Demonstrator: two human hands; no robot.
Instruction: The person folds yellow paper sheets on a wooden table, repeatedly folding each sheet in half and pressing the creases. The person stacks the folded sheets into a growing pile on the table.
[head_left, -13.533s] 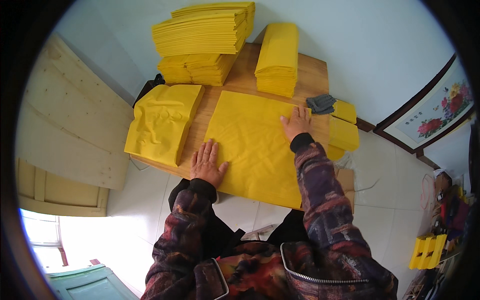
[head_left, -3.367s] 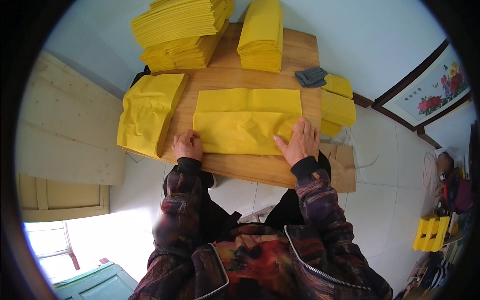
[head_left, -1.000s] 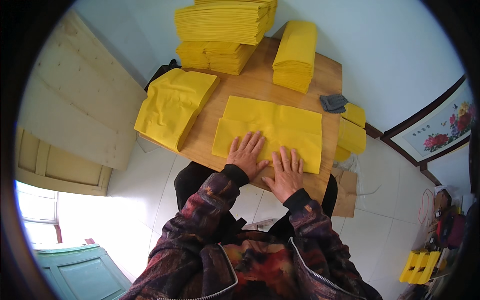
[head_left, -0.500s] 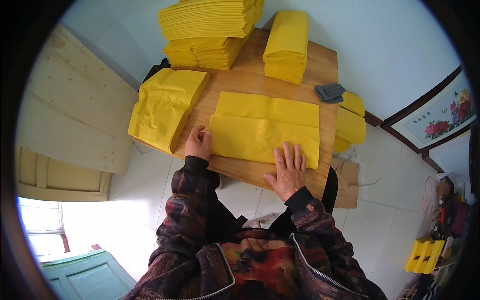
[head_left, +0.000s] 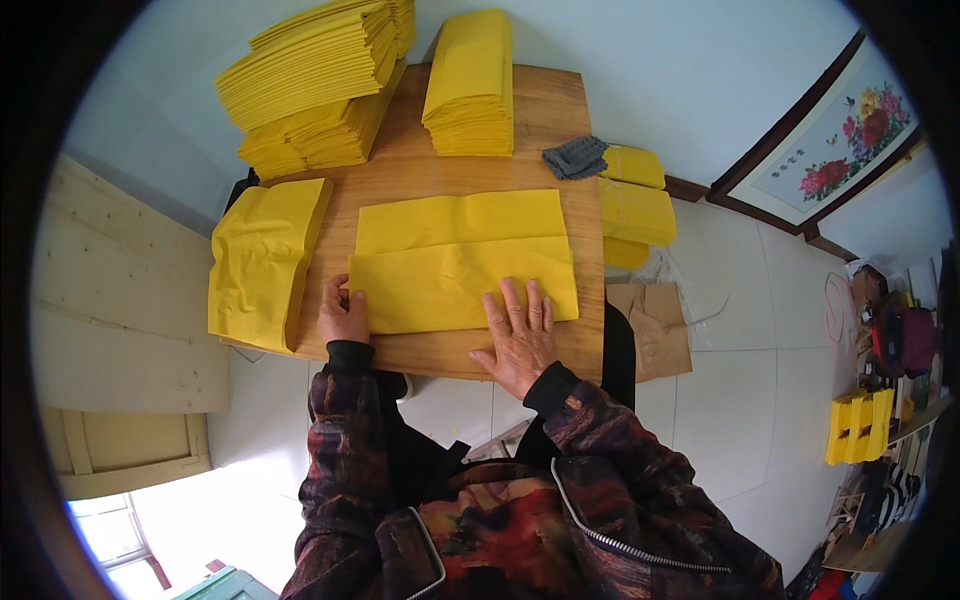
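Observation:
A folded yellow paper-like sheet (head_left: 455, 285) lies on the wooden table in front of me, its upper layer ending in a straight edge short of the far side. My left hand (head_left: 344, 314) is closed at the sheet's left edge, with its fingers curled and the thumb against that edge. Across the near right part, my right hand (head_left: 520, 340) lies flat with fingers spread, the thumb off the near edge over the wood. To the left is a thick, wrinkled yellow bundle (head_left: 265, 255).
Tall yellow stacks (head_left: 310, 85) and a narrower yellow stack (head_left: 468, 90) stand at the table's (head_left: 400, 180) far side. A grey cloth (head_left: 575, 158) lies at its right edge. Beyond that edge are yellow bundles (head_left: 640, 215) and brown paper (head_left: 655, 335). A wooden board (head_left: 130, 290) leans on the left.
The whole view has shifted, so the table and its stacks sit farther left in the picture. Both hands keep about the same places on the sheet.

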